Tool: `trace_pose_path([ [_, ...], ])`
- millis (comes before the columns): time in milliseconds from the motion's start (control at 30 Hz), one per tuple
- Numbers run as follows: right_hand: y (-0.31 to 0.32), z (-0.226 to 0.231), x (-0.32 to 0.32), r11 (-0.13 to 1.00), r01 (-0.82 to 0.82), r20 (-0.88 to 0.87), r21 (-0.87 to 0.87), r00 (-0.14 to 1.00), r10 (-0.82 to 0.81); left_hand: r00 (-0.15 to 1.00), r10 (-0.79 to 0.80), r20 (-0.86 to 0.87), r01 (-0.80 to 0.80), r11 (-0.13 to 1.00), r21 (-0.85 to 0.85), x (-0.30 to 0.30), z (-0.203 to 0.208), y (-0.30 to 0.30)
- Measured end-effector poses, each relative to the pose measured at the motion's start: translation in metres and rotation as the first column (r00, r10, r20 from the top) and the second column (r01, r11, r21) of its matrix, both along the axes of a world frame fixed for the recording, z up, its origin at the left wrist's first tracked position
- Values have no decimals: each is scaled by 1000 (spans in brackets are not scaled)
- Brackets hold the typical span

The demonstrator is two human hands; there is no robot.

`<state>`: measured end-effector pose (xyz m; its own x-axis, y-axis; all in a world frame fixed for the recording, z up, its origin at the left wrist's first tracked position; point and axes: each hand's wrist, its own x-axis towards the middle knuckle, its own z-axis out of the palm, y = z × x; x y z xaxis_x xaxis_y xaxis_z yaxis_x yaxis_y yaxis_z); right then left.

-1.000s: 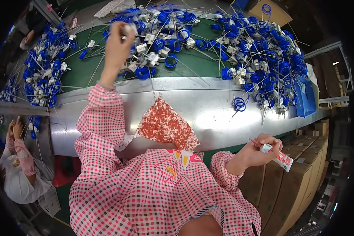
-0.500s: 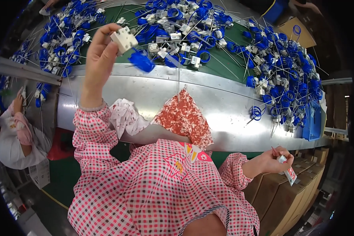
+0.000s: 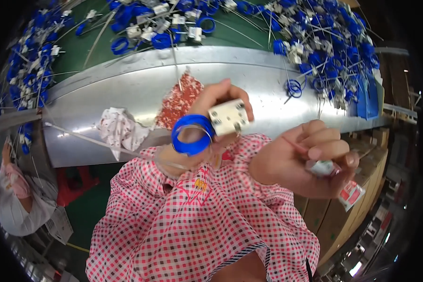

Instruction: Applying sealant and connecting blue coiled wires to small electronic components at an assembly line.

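Note:
My left hand [image 3: 211, 96] is in front of my chest, its fingers closed around a cream-coloured thermostat block [image 3: 228, 117]. A blue coil of capillary tube [image 3: 191, 135] hangs beside the block, over my wrist. From it a thin pale rod [image 3: 89, 139] sticks out to the left, across the metal bench edge. My right hand [image 3: 301, 157], just to the right, has its fingers curled in. Between them is a small whitish piece, and a red-and-white packet [image 3: 351, 194] pokes out below; the hand is slightly blurred and hides the rest.
Piles of similar thermostats [image 3: 324, 51] cover the green surface [image 3: 239, 33] behind the metal ledge [image 3: 263, 80]. On the ledge lie a red speckled cloth [image 3: 181, 98] and a crumpled white cloth [image 3: 120, 127]. A blue bin [image 3: 369, 101], cardboard boxes [image 3: 366, 176] and another person [image 3: 21, 202] flank me.
My left hand has brought the thermostat down from above the bench to my chest, moving right. My right hand has risen and come closer, still holding the packet.

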<state>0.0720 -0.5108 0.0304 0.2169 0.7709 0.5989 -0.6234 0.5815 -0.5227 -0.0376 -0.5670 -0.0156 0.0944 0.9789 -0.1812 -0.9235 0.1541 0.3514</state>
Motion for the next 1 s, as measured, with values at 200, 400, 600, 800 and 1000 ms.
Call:
trace_pose_path([
  [200, -14, -7, -3, 995, -41, 41, 89, 998, 37, 989, -44, -140, 35, 997, -65, 32, 1, 0],
  [400, -16, -10, -1, 996, -88, 152, 30, 985, 83, 990, -120, -68, 118, 992, -44, 26, 0, -1],
  [600, -14, -10, 2, 994, -105, 242, 27, 966, 95, 984, -139, -108, 132, 989, -63, 25, 7, 3],
  [800, -1, -1, 27, 954, -287, 636, 84, 752, 170, 991, -134, 24, 136, 980, -142, 22, 10, 5],
  [1000, 8, -4, 27, 904, -424, 592, 63, 745, 308, 991, -134, 29, 137, 970, -201, 23, 12, 8],
])
